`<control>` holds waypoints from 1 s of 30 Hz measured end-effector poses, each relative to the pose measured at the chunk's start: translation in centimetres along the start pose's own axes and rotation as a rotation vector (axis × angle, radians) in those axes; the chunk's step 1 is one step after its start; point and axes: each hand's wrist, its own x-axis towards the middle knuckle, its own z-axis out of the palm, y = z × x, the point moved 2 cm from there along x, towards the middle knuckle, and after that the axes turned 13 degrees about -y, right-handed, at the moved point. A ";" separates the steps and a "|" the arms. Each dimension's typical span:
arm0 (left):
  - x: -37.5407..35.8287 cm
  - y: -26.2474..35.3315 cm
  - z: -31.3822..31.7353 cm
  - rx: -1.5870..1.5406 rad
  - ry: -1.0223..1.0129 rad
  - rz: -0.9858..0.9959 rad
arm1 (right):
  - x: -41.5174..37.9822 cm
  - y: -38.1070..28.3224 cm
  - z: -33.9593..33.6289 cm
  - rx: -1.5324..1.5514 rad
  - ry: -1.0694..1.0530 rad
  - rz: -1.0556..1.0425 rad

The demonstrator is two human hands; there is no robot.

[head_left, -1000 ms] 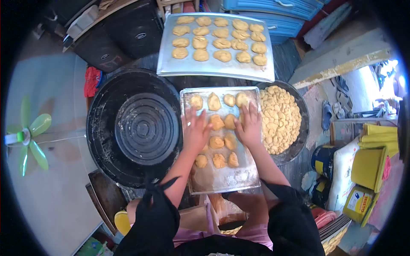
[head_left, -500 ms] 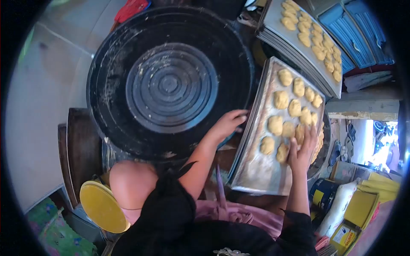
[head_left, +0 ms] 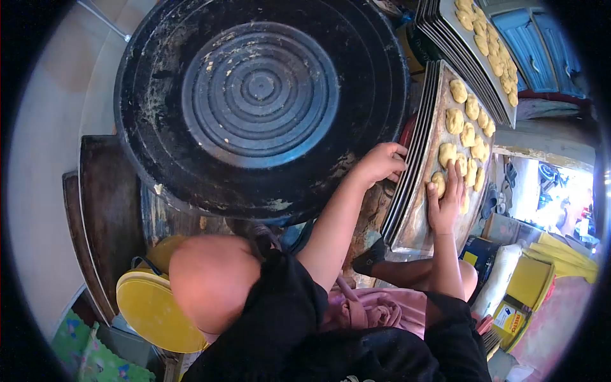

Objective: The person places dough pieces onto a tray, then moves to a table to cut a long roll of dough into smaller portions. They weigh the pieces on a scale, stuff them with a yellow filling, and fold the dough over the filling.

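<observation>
My left hand is at the left edge of a stack of metal baking trays, its bent fingers against the rims. The top baking tray carries several pale yellow dough pieces in rows. My right hand lies over the near dough pieces, with its fingers stretched out and the thumb apart. Part of the dough under that hand is hidden. Beside the stack, to the left, stands a large round black basin with bits of dough stuck to its inside.
A second tray stack topped with dough pieces stands at the back right, near blue cabinet doors. A yellow lidded bucket is at lower left by my knee. Brown wooden boards lean against the wall. Yellow containers stand at lower right.
The view has shifted, so the basin and trays sit higher in it, the trays farther right. My left hand is now against the tray edges. My right hand stays over the dough.
</observation>
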 end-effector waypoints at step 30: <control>1.5 2.4 1.9 0.393 0.290 -0.082 | 0.0 0.0 0.2 0.014 0.065 0.026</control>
